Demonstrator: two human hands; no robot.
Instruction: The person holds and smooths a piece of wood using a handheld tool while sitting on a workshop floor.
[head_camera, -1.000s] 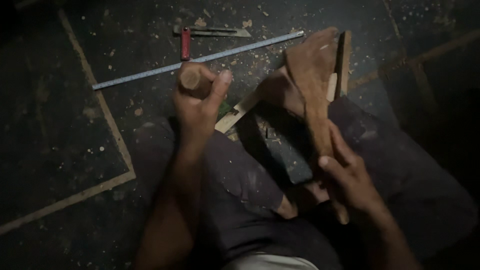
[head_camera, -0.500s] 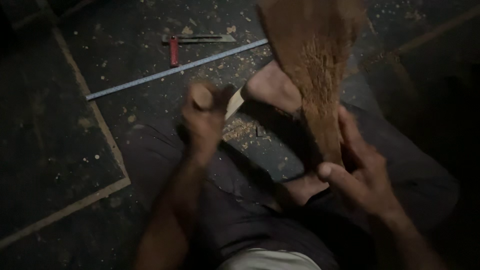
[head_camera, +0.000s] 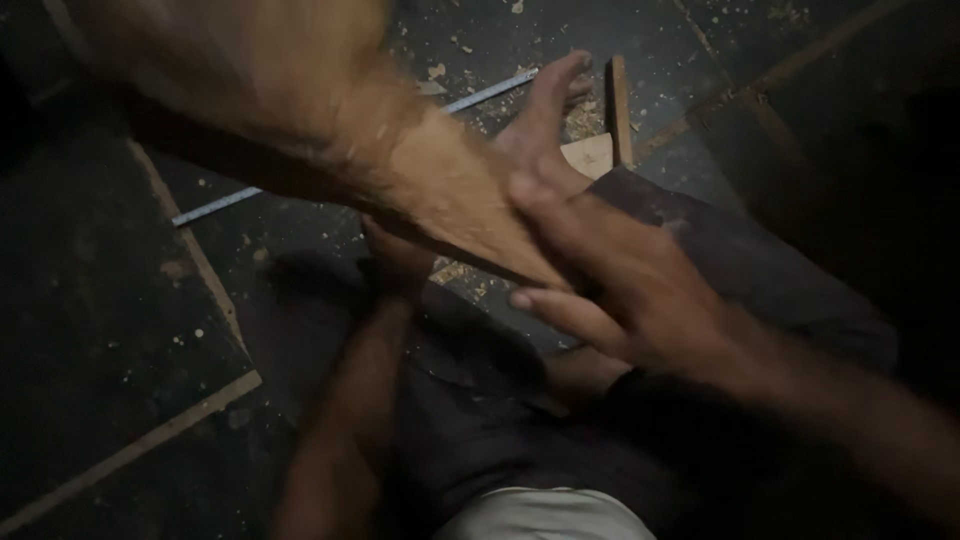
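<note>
A long, rough piece of wood (head_camera: 330, 120) fills the upper left, blurred and close to the camera, tapering down to the middle. My right hand (head_camera: 620, 280) is closed around its lower end, fingers wrapped over the tip. My left hand (head_camera: 398, 262) sits just under the wood, mostly hidden by it, so its grip is unclear. My bare foot (head_camera: 545, 110) rests on the floor beyond, over a pale wooden block (head_camera: 590, 155).
A thin metal ruler (head_camera: 215, 207) lies on the dark floor, passing behind the wood. A narrow wooden strip (head_camera: 618, 105) lies by the foot. Sawdust and chips (head_camera: 470, 275) scatter the floor. Pale inlaid lines (head_camera: 190, 250) cross the floor at left.
The piece of wood has swung up and to the left, toward the camera, with my right hand still on its lower end. My left hand, earlier gripping a round wooden handle, is now covered.
</note>
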